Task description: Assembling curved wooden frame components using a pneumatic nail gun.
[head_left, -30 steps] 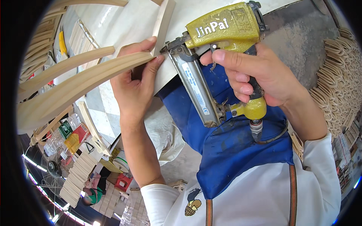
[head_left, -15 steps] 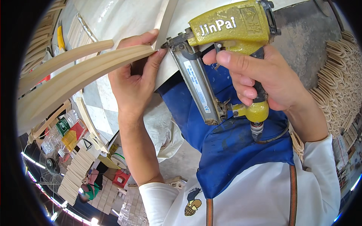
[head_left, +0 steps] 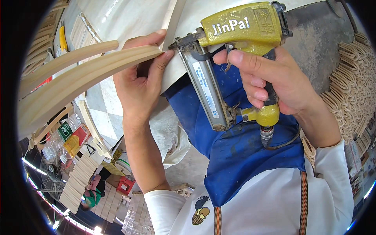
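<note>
My right hand (head_left: 278, 80) is wrapped round the black grip of a yellow nail gun (head_left: 239, 25), with a finger beside the trigger. The gun's nose is at the corner where a curved wooden slat (head_left: 98, 72) meets a straight wooden bar (head_left: 173, 19); whether they touch, I cannot tell. My left hand (head_left: 141, 86) pinches that corner between thumb and fingers, the thumb tip close to the nose. A second curved slat (head_left: 74, 58) runs alongside the first, its end near my left fingers. An air hose (head_left: 286, 145) leads off the base of the grip.
The pale worktable (head_left: 113, 23) carries a yellow-handled tool (head_left: 63, 37) and thin wood strips. Bundled bent wood pieces (head_left: 350, 86) are piled at the right. A blue apron (head_left: 250, 156) covers my lap. A person in green (head_left: 92, 197) is at the lower left, near stacked wood.
The nail gun and my right hand have shifted slightly to the right. My left hand and the wooden pieces have barely moved.
</note>
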{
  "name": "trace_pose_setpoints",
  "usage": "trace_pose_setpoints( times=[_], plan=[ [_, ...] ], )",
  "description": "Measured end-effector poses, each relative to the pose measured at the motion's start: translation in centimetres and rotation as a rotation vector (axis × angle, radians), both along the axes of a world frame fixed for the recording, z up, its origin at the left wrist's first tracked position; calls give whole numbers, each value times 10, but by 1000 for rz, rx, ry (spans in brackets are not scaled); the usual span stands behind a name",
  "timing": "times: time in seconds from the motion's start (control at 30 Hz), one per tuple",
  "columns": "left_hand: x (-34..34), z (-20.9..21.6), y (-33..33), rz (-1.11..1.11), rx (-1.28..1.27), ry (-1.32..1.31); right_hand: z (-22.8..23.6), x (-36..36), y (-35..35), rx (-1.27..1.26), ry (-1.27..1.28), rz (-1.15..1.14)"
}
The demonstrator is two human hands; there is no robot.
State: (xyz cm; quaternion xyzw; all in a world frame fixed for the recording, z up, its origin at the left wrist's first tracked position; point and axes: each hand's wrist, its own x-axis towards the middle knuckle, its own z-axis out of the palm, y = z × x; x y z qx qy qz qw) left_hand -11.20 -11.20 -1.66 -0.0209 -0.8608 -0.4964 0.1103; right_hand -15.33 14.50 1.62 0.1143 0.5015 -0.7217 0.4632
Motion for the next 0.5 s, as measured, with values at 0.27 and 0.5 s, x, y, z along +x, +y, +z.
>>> trace_pose_setpoints(
  times=[0.27, 0.5],
  plan=[
    [2, 2, 2, 25, 10, -32, -1, -5, 5, 24, -62, 56],
    [2, 3, 4, 29, -7, -33, -6, -11, 10, -124, -70, 32]
  ],
)
